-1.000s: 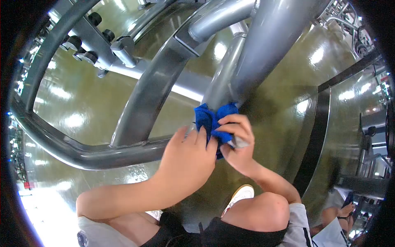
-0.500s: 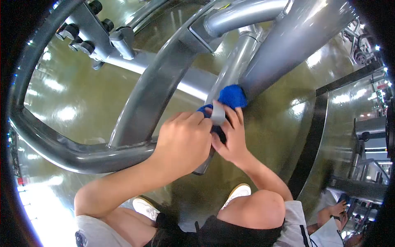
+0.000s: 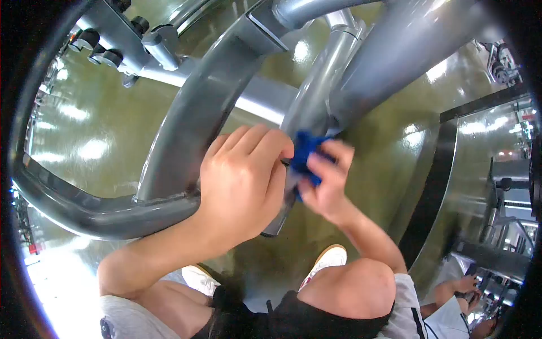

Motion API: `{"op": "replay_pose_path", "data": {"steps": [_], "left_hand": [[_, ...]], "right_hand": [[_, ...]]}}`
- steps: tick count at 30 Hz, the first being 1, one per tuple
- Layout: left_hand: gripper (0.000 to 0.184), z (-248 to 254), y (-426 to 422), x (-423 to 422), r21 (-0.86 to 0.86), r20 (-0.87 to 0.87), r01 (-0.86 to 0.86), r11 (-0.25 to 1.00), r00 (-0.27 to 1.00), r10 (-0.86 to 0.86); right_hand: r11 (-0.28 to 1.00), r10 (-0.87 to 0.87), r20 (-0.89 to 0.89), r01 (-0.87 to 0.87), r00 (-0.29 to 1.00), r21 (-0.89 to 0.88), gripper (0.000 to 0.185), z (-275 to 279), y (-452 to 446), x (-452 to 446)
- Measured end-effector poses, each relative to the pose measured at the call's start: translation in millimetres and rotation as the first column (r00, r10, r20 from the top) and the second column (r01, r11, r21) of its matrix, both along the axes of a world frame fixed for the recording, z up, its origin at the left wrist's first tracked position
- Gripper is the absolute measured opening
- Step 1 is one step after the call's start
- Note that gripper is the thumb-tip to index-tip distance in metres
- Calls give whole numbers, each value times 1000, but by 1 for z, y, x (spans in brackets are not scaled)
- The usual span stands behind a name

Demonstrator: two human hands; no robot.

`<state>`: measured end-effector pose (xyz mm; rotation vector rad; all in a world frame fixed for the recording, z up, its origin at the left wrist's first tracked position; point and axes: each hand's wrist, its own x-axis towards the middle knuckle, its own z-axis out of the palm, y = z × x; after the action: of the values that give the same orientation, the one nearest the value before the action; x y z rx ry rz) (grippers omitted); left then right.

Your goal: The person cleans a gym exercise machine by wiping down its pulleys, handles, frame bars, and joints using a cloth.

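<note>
Near the centre, my right hand (image 3: pixel 331 181) is blurred by motion, its fingers bent round a crumpled blue cloth (image 3: pixel 307 155). The cloth lies against the lower end of a grey metal tube (image 3: pixel 316 93). My left hand (image 3: pixel 243 181) is closed, back of the hand up, just left of the cloth, beside the joint of the frame. What its fingers hold is hidden behind the hand. A curved grey bar (image 3: pixel 107 217) passes behind my left wrist.
A thick grey beam (image 3: pixel 395 56) rises to the upper right. A curved grey upright (image 3: pixel 192 113) stands at the left. Dark knobs (image 3: pixel 90 39) show at the upper left. A mirror (image 3: pixel 480 169) with a black edge (image 3: pixel 432 198) is on the right, reflecting equipment and a person.
My left hand has moved slightly up and left from the cloth. My right hand has shifted with the cloth, which is now bunched lower on the tube. The white-grey piece between the hands no longer shows.
</note>
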<state>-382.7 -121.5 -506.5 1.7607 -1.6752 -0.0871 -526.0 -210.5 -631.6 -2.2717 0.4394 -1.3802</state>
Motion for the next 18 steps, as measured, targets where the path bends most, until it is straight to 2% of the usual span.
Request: {"op": "replay_pose_path", "data": {"steps": [1,3,4,5,7,9,10,11,12,13,15,17,18], "left_hand": [[8,-1,0,0,7,-1,2,1000,1000,-2],[9,-2,0,0,54,-38,6,999,999,-4],[9,-3,1,0,56,-39,8,998,999,-6],[13,-3,1,0,69,11,-1,998,1000,1],[17,-5,2,-2,83,58,-7,997,998,2],[29,-8,4,-7,220,-62,-48,974,996,63],[29,-9,4,-8,221,-61,-41,974,997,56],[32,-9,4,-8,277,-4,-40,960,999,43],[36,-10,5,-8,331,54,-40,943,998,24],[36,-10,5,-10,333,54,-31,943,998,13],[36,-7,4,-14,421,8,-71,904,997,75],[38,-8,2,-11,440,-3,-55,896,998,63],[40,-9,2,-10,451,-16,-57,891,997,72]], "right_hand": [[991,-70,-35,74,997,111,42,11,-10,8],[983,-158,-15,159,987,96,38,16,-32,13],[983,-144,-120,155,982,95,39,21,-30,8],[983,-145,-120,157,982,96,39,19,-25,6],[953,-192,-133,217,972,211,38,10,-10,1],[975,-90,-140,116,986,187,36,-14,17,-15],[989,10,-52,-2,999,151,33,-26,36,-20],[987,54,-55,-45,997,155,38,-38,57,-27],[970,106,41,-112,994,214,39,-54,77,-32],[938,248,-65,-223,966,264,34,-52,88,-42],[802,418,108,-422,902,423,30,-70,101,-44],[786,393,194,-438,899,437,35,-74,95,-41],[817,247,176,-302,953,491,39,-74,91,-36]]}}
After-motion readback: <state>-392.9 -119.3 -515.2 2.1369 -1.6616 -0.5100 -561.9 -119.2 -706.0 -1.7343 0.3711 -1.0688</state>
